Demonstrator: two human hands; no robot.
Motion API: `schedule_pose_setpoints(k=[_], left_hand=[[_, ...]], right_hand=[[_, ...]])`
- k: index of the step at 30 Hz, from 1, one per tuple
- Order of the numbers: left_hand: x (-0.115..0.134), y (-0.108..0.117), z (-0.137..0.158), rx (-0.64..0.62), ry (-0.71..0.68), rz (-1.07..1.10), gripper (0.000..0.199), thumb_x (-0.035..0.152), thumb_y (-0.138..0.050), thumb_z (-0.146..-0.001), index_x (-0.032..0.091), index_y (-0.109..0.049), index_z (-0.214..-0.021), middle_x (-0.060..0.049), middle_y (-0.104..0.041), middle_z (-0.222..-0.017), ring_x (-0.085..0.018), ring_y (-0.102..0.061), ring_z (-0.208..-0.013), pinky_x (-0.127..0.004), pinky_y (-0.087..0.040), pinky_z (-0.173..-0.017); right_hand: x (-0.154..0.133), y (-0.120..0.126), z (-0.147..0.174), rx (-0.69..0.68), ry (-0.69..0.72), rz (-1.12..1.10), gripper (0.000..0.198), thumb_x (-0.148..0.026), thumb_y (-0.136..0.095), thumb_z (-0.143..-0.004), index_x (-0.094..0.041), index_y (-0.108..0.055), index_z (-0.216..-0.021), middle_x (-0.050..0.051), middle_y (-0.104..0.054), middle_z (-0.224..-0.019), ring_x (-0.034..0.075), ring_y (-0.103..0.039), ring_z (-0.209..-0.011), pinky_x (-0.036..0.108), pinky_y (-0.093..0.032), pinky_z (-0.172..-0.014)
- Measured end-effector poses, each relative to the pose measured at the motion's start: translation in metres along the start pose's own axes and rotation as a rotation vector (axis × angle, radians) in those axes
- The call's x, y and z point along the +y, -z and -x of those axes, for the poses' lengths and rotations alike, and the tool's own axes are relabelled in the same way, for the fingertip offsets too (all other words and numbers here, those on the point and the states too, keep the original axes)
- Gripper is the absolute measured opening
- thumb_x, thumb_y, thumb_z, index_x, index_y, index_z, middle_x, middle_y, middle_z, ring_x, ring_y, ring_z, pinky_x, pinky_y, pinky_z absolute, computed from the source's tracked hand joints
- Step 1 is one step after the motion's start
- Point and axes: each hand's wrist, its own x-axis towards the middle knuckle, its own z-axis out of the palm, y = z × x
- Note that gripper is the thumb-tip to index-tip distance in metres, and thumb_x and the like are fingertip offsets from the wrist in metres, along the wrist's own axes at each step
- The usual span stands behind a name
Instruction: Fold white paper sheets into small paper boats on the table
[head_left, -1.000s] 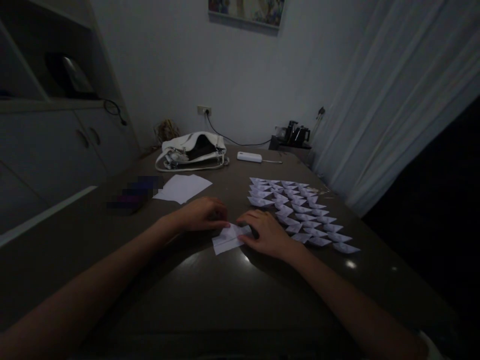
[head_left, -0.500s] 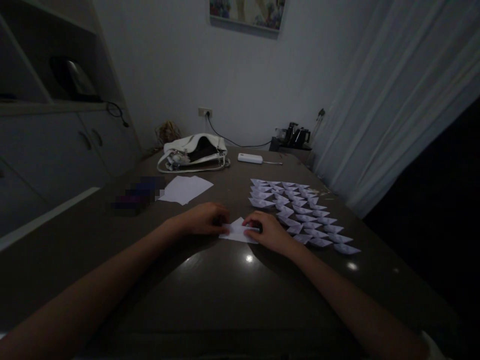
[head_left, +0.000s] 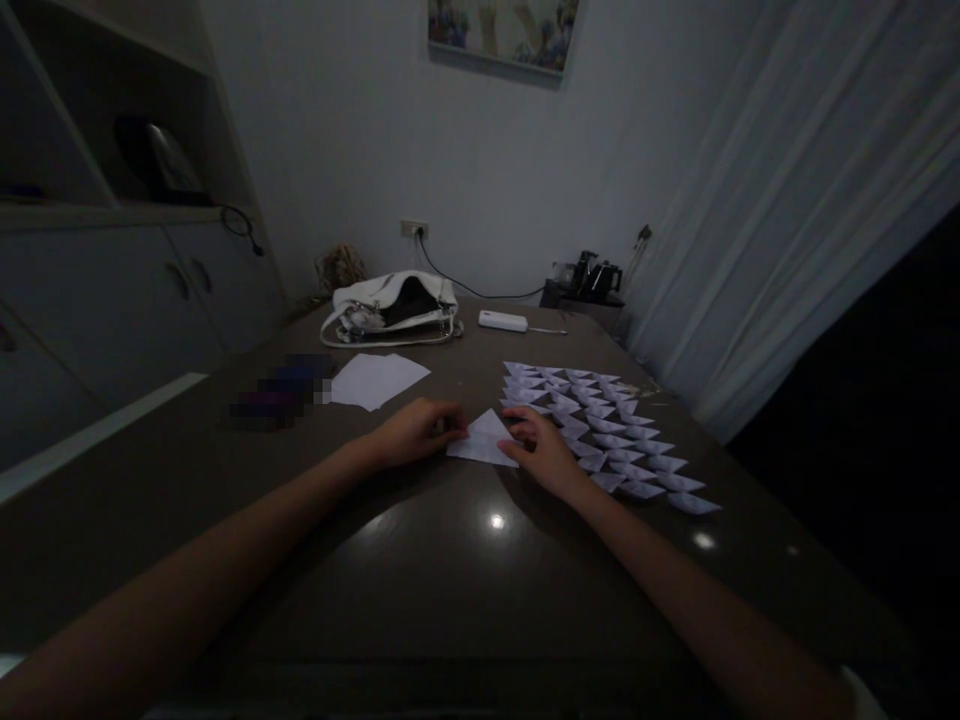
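A white sheet of folded paper, triangular with a straight lower band, is held just above or on the dark table in front of me. At its left edge, my left hand pinches it between thumb and fingers. My right hand is at the right edge, its thumb lapping over the paper and its other fingers curled beside the slope. Close beyond the right hand stand rows of folded white paper boats. Whether the fingertips reach behind the sheet is hard to see.
A stack of white paper lies left of centre, beside a blurred dark patch. Farther back are a white handbag and a white device with a strap. Kettles stand beyond the far right of the table.
The folded paper has risen slightly away from me and now shows its full triangle. My right fingers have moved from its middle to its right edge; the left hand has shifted a little right.
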Motion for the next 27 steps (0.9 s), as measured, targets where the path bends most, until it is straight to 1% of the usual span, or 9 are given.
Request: schedule_pose_setpoints(k=[2, 4, 8, 11, 15, 18, 22, 25, 27], left_hand=[[-0.0008, 0.0004, -0.0003, 0.022, 0.004, 0.02, 0.019, 0.033, -0.055, -0.09, 0.017, -0.064, -0.092, -0.004, -0.067, -0.083, -0.016, -0.058, -0.07, -0.025, -0.043, -0.063], [-0.0014, 0.0006, -0.0007, 0.036, 0.008, 0.037, 0.018, 0.031, -0.054, -0.09, 0.016, -0.063, -0.093, -0.004, -0.067, -0.082, -0.016, -0.059, -0.07, -0.025, -0.043, -0.064], [-0.0012, 0.0002, -0.0008, 0.071, -0.01, 0.08, 0.016, 0.027, -0.053, -0.09, 0.015, -0.063, -0.094, -0.004, -0.066, -0.083, -0.016, -0.06, -0.073, -0.026, -0.044, -0.066], [-0.0002, -0.0001, -0.0004, 0.097, -0.014, 0.106, 0.016, 0.027, -0.053, -0.09, 0.016, -0.061, -0.099, -0.004, -0.066, -0.084, -0.016, -0.06, -0.075, -0.026, -0.045, -0.066], [0.001, -0.0008, -0.0001, 0.078, 0.008, 0.126, 0.024, 0.036, -0.055, -0.091, 0.016, -0.061, -0.104, -0.003, -0.065, -0.081, -0.016, -0.06, -0.072, -0.025, -0.044, -0.063], [0.0005, -0.0021, -0.0005, 0.053, 0.047, 0.134, 0.033, 0.045, -0.063, -0.085, 0.016, -0.063, -0.101, -0.002, -0.064, -0.078, -0.016, -0.059, -0.068, -0.024, -0.043, -0.06], [-0.0009, -0.0032, -0.0015, 0.046, 0.06, 0.118, 0.029, 0.043, -0.061, -0.087, 0.015, -0.064, -0.093, -0.003, -0.065, -0.079, -0.016, -0.059, -0.07, -0.025, -0.043, -0.062], [-0.0009, -0.0025, -0.0014, 0.068, 0.056, 0.124, 0.027, 0.042, -0.058, -0.089, 0.016, -0.063, -0.094, -0.003, -0.065, -0.08, -0.016, -0.059, -0.071, -0.026, -0.043, -0.063], [-0.0003, -0.0019, -0.0007, 0.071, 0.047, 0.136, 0.027, 0.043, -0.061, -0.087, 0.016, -0.062, -0.093, -0.002, -0.064, -0.08, -0.016, -0.059, -0.071, -0.026, -0.043, -0.063]], right_hand=[[0.0009, -0.0005, -0.0015, 0.016, 0.006, 0.001, 0.034, -0.02, -0.066, -0.077, -0.018, -0.058, -0.11, 0.001, -0.065, -0.078, 0.016, -0.061, -0.065, 0.028, -0.046, -0.06], [-0.0003, -0.0007, -0.0024, 0.033, 0.018, 0.005, 0.03, -0.021, -0.066, -0.077, -0.017, -0.061, -0.106, 0.001, -0.066, -0.077, 0.014, -0.057, -0.06, 0.026, -0.043, -0.057], [-0.005, -0.0004, -0.0027, 0.048, 0.029, -0.026, 0.025, -0.023, -0.065, -0.078, -0.016, -0.063, -0.102, 0.002, -0.066, -0.076, 0.015, -0.057, -0.058, 0.026, -0.042, -0.055], [-0.0067, -0.0001, -0.0022, 0.059, 0.023, -0.048, 0.024, -0.024, -0.064, -0.078, -0.016, -0.063, -0.101, 0.002, -0.066, -0.074, 0.015, -0.057, -0.057, 0.025, -0.041, -0.053], [-0.0051, -0.0001, -0.0024, 0.079, 0.031, -0.037, 0.024, -0.025, -0.063, -0.078, -0.016, -0.064, -0.101, 0.002, -0.065, -0.073, 0.015, -0.054, -0.054, 0.025, -0.038, -0.051], [-0.0036, -0.0002, -0.0029, 0.092, 0.055, -0.034, 0.023, -0.028, -0.063, -0.079, -0.015, -0.065, -0.099, 0.003, -0.066, -0.074, 0.015, -0.055, -0.056, 0.024, -0.038, -0.051], [-0.005, -0.0005, -0.0026, 0.104, 0.083, -0.045, 0.019, -0.03, -0.061, -0.081, -0.017, -0.064, -0.094, 0.004, -0.066, -0.077, 0.015, -0.056, -0.059, 0.024, -0.037, -0.051], [-0.0072, -0.0008, -0.0017, 0.128, 0.069, -0.087, 0.018, -0.031, -0.059, -0.083, -0.018, -0.06, -0.095, 0.001, -0.063, -0.07, 0.014, -0.053, -0.054, 0.023, -0.034, -0.049], [-0.0082, -0.0012, -0.0012, 0.16, 0.06, -0.121, 0.018, -0.032, -0.059, -0.083, -0.019, -0.055, -0.095, 0.0, -0.063, -0.069, 0.013, -0.05, -0.051, 0.023, -0.033, -0.048]])
